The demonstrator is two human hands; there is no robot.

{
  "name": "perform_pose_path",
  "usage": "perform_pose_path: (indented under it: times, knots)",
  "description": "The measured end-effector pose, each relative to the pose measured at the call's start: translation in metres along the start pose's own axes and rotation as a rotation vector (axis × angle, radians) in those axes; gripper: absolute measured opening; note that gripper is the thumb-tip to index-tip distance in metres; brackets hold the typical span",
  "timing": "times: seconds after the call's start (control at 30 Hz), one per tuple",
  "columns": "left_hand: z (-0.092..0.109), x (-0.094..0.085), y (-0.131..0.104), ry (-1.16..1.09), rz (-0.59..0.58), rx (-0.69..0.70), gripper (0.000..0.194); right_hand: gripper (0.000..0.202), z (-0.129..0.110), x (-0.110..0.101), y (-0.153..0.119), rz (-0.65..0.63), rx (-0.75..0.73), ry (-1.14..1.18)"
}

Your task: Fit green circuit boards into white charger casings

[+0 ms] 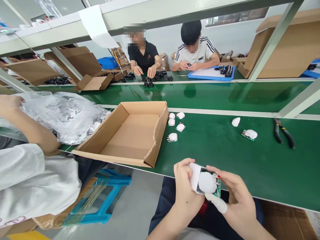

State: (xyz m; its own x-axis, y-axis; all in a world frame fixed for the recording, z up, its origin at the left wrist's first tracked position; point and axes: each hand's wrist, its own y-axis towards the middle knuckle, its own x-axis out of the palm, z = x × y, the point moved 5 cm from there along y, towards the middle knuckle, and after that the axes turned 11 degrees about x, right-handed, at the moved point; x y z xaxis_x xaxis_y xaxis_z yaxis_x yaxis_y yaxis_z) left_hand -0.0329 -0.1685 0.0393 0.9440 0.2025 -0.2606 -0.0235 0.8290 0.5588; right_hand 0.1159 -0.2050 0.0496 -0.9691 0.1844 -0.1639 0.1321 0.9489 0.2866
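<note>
My left hand (186, 188) is wrapped round a white plastic housing (195, 177), its open end facing right. Partly inside that opening sits a green circuit board with a round white dome (207, 182). My right hand (236, 196) grips the board's right edge between fingers and thumb; a white cover is on the thumb. Both hands are just over the table's front edge. Beyond them on the green table (210, 143) lie another domed circuit board (250, 134) and a small white piece (235, 122). Several more domed boards (172, 137) lie beside the cardboard tray.
An open cardboard tray (120, 133) stands to the left, next to a clear plastic bag (67, 113) of white parts. Black-handled pliers (283, 133) lie at the right. One person sits close on the left; two work across the table behind a metal frame (277, 40).
</note>
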Motion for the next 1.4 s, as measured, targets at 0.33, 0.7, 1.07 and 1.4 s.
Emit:
perform_pose_path:
  times: [0.33, 0.7, 1.07, 1.4]
  knots:
    - [0.001, 0.003, 0.004, -0.010, -0.059, -0.033, 0.044, 0.046, 0.004, 0.001, 0.000, 0.017, -0.039, -0.114]
    - [0.000, 0.003, 0.007, 0.055, -0.099, -0.002, 0.041, 0.047, 0.005, 0.001, 0.005, -0.035, -0.052, -0.168]
    - [0.000, 0.002, 0.005, 0.083, -0.071, -0.006, 0.038, 0.047, 0.003, 0.001, 0.007, -0.029, -0.088, -0.233]
    - [-0.008, 0.008, -0.001, 0.082, 0.072, 0.030, 0.049, 0.025, 0.018, 0.015, 0.017, -0.127, 0.271, 0.413]
